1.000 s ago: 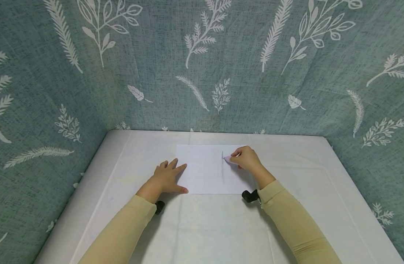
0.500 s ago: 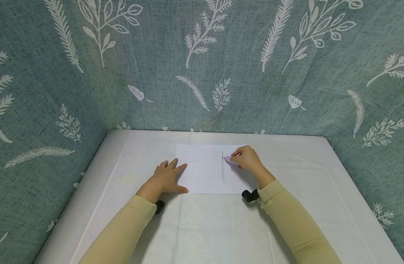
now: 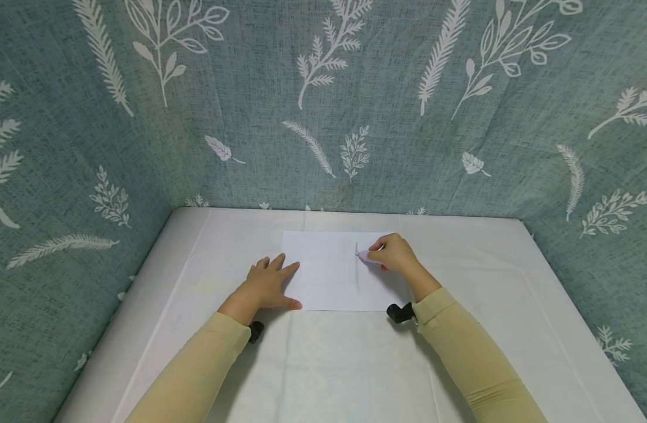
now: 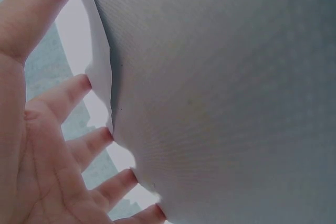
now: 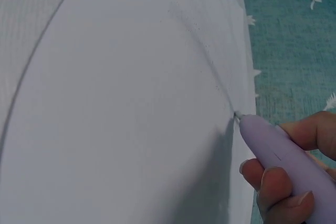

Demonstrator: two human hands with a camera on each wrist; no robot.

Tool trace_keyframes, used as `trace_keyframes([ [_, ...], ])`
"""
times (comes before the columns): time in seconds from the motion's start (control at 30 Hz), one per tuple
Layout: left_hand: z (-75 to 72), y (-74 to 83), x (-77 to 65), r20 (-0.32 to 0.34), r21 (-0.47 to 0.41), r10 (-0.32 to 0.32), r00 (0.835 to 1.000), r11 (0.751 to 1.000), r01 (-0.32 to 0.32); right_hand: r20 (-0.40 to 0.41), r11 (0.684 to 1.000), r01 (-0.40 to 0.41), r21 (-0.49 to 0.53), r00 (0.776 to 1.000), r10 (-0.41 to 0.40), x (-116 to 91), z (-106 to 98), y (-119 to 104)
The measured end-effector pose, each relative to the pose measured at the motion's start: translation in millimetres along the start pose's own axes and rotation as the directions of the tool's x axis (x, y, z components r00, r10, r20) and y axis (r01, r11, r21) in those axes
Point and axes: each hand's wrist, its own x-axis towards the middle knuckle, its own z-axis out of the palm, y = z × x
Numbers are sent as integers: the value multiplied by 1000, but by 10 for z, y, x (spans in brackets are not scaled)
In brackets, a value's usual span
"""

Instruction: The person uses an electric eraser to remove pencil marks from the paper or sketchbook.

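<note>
A white sheet of paper (image 3: 323, 276) lies on the table. My left hand (image 3: 268, 283) rests at its left edge with the fingers spread, thumb and fingertips pressing down, as the left wrist view also shows. Over the sheet's right part my right hand (image 3: 394, 255) pinches a thick lilac pen-shaped tool (image 5: 286, 163) between thumb and fingers. Its small grey tip touches the paper at a thin line (image 3: 356, 273) that runs up and down the sheet. Whether the tip is a blade or a pen point I cannot tell.
A white cloth (image 3: 334, 364) covers the table under the sheet. Teal cloth walls (image 3: 249, 106) with white leaf prints stand behind the table and at both sides. Black wrist cameras (image 3: 400, 314) sit below the hands, close to the table.
The tip of the lilac tool has shifted very slightly left and toward me, along the thin line. The left hand and the sheet have not moved.
</note>
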Motion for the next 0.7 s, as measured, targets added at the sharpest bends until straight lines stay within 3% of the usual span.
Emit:
trace_keyframes([
  [0.7,-4,-12,7,13,-13,-1,1000,1000,1,-2,1000,-26,-15,1000,26,-1,-38,-40],
])
